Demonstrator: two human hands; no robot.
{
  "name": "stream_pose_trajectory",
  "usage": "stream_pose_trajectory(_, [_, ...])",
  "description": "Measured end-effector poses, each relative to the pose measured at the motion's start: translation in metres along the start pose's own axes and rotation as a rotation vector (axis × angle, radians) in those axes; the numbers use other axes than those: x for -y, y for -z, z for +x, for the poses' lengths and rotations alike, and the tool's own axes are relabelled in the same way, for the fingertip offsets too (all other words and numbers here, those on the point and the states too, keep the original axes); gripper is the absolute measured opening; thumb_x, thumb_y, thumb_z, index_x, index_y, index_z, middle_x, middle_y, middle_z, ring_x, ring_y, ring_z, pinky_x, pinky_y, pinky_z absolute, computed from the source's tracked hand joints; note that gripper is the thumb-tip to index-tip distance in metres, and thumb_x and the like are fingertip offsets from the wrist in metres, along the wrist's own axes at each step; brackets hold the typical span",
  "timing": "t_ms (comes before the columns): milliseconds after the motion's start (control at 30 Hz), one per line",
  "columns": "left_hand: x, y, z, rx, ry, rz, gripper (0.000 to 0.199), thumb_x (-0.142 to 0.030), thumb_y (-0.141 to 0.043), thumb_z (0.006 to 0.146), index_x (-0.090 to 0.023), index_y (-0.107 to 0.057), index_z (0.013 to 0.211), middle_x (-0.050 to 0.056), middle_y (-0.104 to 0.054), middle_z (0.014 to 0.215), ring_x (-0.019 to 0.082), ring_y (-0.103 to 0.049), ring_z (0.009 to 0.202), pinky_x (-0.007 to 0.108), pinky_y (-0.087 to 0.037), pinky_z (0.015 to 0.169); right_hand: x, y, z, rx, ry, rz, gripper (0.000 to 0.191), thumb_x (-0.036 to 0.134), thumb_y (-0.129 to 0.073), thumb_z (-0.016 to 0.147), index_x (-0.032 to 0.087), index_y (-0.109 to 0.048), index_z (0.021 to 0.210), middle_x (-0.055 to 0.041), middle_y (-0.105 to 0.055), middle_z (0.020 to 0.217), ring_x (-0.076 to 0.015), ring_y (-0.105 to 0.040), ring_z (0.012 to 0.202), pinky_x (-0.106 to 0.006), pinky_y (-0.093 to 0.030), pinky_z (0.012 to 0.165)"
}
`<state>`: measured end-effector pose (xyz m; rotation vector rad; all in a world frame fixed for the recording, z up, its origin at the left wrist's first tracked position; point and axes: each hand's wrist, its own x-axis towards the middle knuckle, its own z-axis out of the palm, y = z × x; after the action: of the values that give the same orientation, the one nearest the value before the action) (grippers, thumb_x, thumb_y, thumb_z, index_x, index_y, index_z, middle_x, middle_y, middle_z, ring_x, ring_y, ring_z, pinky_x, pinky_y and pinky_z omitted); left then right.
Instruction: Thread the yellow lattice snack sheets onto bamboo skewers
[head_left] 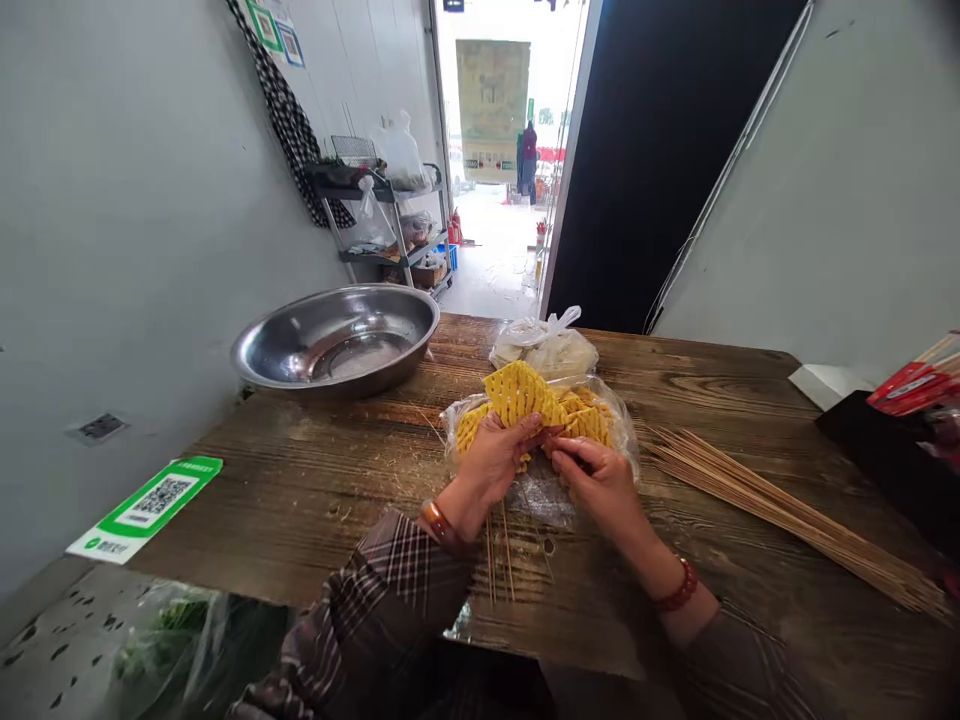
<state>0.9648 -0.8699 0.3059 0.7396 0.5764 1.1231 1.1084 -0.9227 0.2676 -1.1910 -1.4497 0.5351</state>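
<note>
My left hand point(491, 462) holds a yellow, perforated, fan-shaped food sheet point(517, 392) upright above an open clear plastic bag point(622, 425). More yellow pieces point(589, 418) of the same kind lie in that bag. My right hand point(596, 480) is closed in a pinch at the lower right edge of the sheet, close to the left fingers; what it pinches is too small to make out. A few thin sticks point(499, 560) lie below my left hand. A large bundle of thin wooden sticks point(787, 515) rests on the table to the right.
A steel basin point(360, 345) stands at the table's back left. Behind the open bag is a tied plastic bag point(546, 350). A green code card point(154, 503) lies at the left edge. A dark box point(874, 440) with red packets point(919, 385) stands at the right.
</note>
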Motion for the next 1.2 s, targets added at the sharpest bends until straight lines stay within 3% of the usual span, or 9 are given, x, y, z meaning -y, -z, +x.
stream_pose_trajectory(200, [-0.003,-0.002,0.0,-0.097,-0.094,0.008,0.037,-0.022,-0.092,0.056,-0.014,-0.071,0.086,0.002,-0.075,0.086,0.015,-0.07,0.076,0.027,-0.058,0.071,-0.001,-0.002,-0.003,0.037,-0.032,0.0,0.022,0.037,-0.066,0.087,0.023,-0.079,0.098,-0.0074,-0.08,0.098,-0.0246,-0.075,0.088,-0.041,-0.061,0.083])
stream_pose_trajectory(400, [-0.001,-0.001,-0.001,-0.078,-0.056,0.011,0.041,-0.029,-0.093,0.054,-0.013,-0.071,0.085,0.003,-0.074,0.081,0.017,-0.071,0.067,0.028,-0.057,0.067,-0.005,-0.004,-0.006,0.008,-0.042,-0.01,0.022,0.037,-0.066,0.086,0.023,-0.08,0.095,-0.0082,-0.08,0.098,-0.0273,-0.076,0.089,-0.044,-0.061,0.084])
stream_pose_trajectory(867, [0.008,-0.002,-0.004,-0.065,-0.058,0.004,0.042,-0.032,-0.093,0.055,-0.012,-0.071,0.085,0.003,-0.073,0.081,0.017,-0.072,0.069,0.03,-0.057,0.074,-0.006,-0.009,-0.009,-0.047,-0.116,-0.023,0.028,0.042,-0.066,0.083,0.02,-0.08,0.091,-0.0091,-0.08,0.094,-0.0275,-0.075,0.085,-0.044,-0.06,0.083])
stream_pose_trajectory(1000, [-0.001,0.003,0.0,-0.009,-0.056,0.003,0.043,-0.036,-0.091,0.06,-0.012,-0.071,0.091,0.005,-0.074,0.087,0.018,-0.072,0.077,0.029,-0.058,0.074,-0.005,-0.006,-0.007,-0.057,-0.123,-0.041,0.027,0.042,-0.067,0.083,0.021,-0.08,0.094,-0.0087,-0.08,0.095,-0.0278,-0.075,0.087,-0.045,-0.059,0.084])
stream_pose_trajectory(1200, [-0.016,0.009,0.01,-0.062,-0.127,-0.119,0.042,-0.032,-0.09,0.062,-0.013,-0.07,0.094,0.006,-0.076,0.093,0.024,-0.072,0.098,0.035,-0.058,0.09,0.001,0.0,-0.007,-0.019,-0.056,-0.05,0.022,0.037,-0.067,0.086,0.021,-0.08,0.095,-0.0072,-0.08,0.096,-0.0247,-0.075,0.085,-0.041,-0.06,0.083])
